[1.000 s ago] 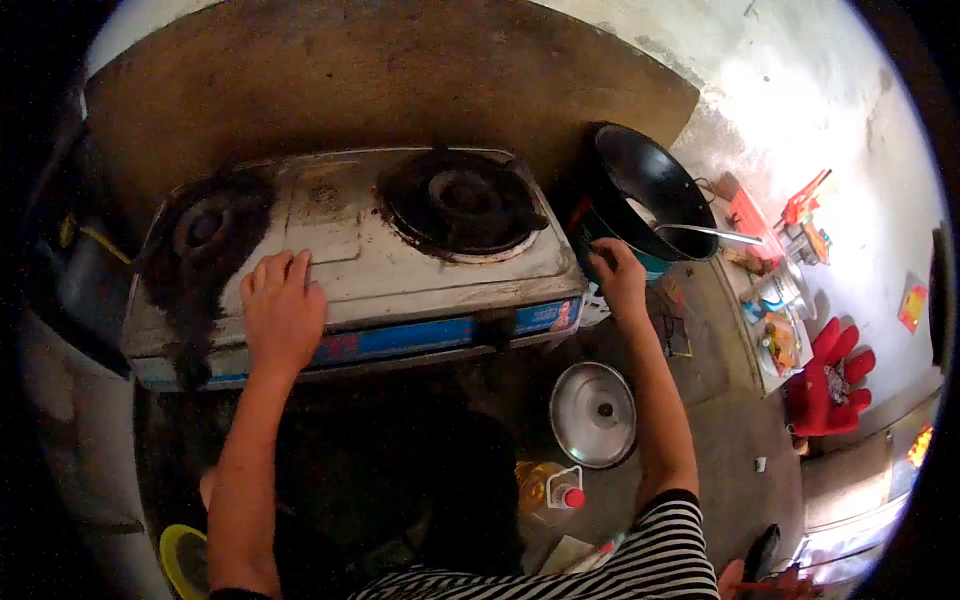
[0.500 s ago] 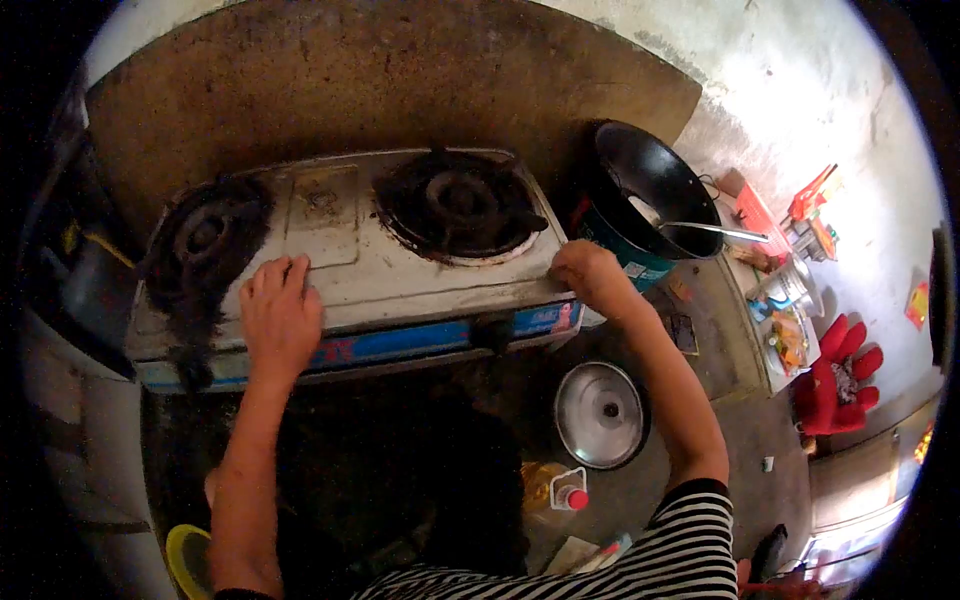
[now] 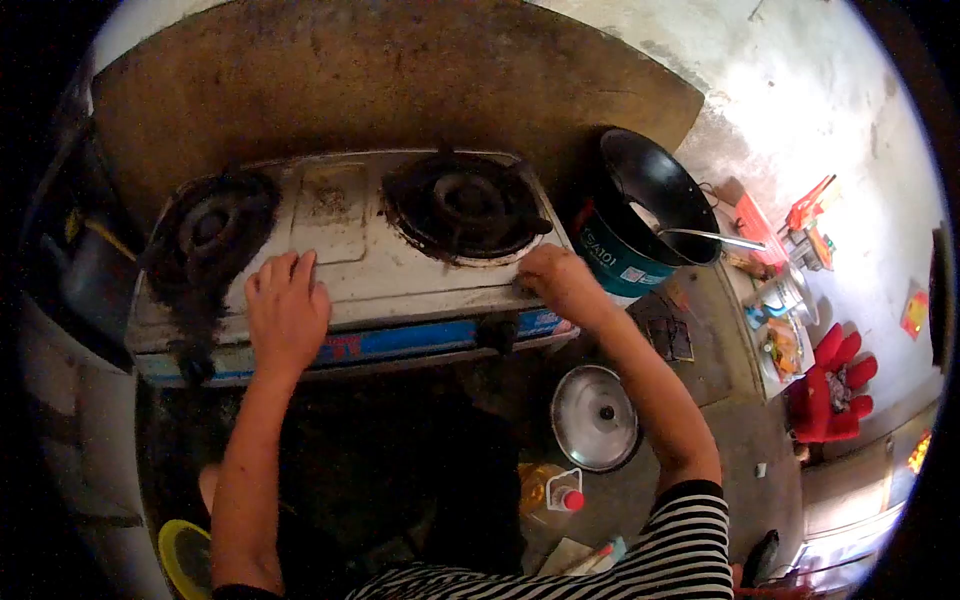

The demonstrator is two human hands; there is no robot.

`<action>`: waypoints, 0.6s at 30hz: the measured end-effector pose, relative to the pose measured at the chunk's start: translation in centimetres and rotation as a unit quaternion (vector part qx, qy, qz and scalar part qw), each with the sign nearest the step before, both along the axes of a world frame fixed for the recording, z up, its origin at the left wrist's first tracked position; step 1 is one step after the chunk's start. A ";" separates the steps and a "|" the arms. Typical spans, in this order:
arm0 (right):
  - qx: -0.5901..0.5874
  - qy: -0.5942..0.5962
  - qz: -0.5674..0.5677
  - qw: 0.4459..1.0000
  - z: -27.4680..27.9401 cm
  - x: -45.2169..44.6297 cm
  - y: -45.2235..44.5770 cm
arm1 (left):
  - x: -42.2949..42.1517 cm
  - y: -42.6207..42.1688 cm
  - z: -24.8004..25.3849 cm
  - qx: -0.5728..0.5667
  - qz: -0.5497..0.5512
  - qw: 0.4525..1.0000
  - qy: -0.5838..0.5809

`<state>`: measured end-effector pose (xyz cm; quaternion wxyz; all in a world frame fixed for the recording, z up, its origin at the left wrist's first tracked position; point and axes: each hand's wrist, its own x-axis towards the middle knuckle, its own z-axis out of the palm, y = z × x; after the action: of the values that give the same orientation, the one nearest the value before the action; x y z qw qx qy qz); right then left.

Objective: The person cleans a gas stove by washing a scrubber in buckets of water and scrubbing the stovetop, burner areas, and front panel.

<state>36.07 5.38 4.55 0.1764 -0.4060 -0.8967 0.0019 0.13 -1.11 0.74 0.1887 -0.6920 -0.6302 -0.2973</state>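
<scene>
A two-burner gas stove [image 3: 350, 285] with a worn, stained white top lies in front of me. My left hand [image 3: 285, 318] rests flat on its front part, fingers stretched out, between the left burner [image 3: 208, 230] and the middle. My right hand [image 3: 562, 285] is closed against the stove top near its front right corner, just below the right burner [image 3: 468, 200]. Something small and dark shows under its fingertips, too hidden to name. Dark control knobs [image 3: 497, 332] stick out of the blue front panel.
Right of the stove, a black wok [image 3: 650, 165] with a metal-handled utensil [image 3: 715, 238] sits on a green bucket [image 3: 625, 255]. Nearer me are a metal lid [image 3: 590, 420] and an oil bottle [image 3: 545, 492]. A yellow basin [image 3: 172, 560] is at lower left.
My right hand has slid left along the stove's front edge, away from the right corner. My left hand stays in place on the stove top. The view has shifted slightly.
</scene>
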 end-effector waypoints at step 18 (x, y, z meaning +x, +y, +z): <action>0.096 -0.027 -0.224 0.969 -2.1 2.5 0.4 | -0.3 0.0 -0.1 0.003 -0.007 1.000 -0.004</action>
<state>38.54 5.81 2.41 0.1859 -0.5779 -0.7831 -0.1348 -0.19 -1.14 0.64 0.1861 -0.6949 -0.6251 -0.3030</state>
